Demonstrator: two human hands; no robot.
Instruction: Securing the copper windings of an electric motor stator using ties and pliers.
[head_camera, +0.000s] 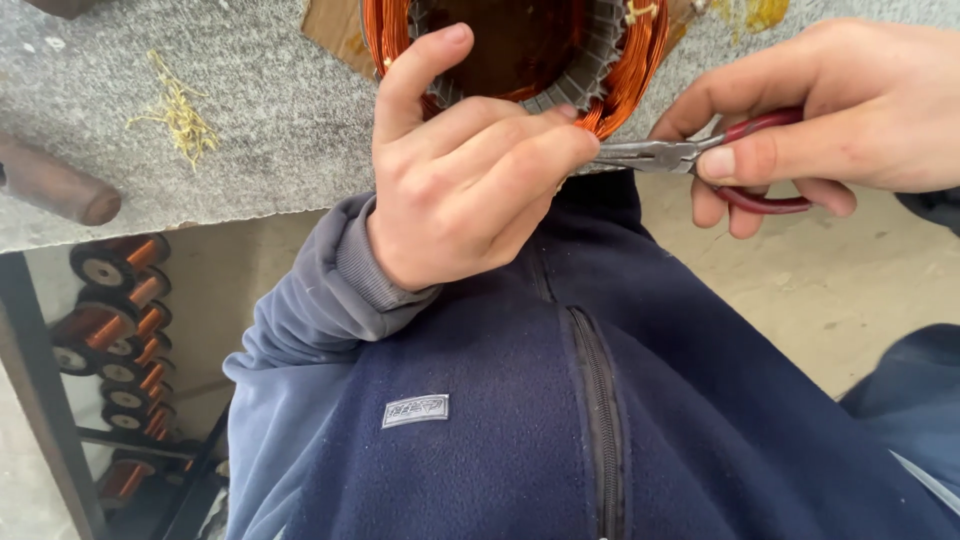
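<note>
A round motor stator (600, 50) with copper wire windings sits on the grey bench top (250, 110), at its near edge. My left hand (470, 170) grips the stator's near rim, thumb hooked inside the ring and fingers curled over the copper coil. My right hand (850, 110) holds red-handled needle-nose pliers (680, 155). The pliers' tips point left and meet my left fingertips at the coil's edge. What the tips pinch is hidden by my fingers.
A brown wooden handle (55, 185) lies at the bench's left edge. A tuft of yellow string scraps (180, 115) lies on the bench. Under the bench at left, several spools of copper wire (115, 340) hang on a rack. My dark blue fleece fills the foreground.
</note>
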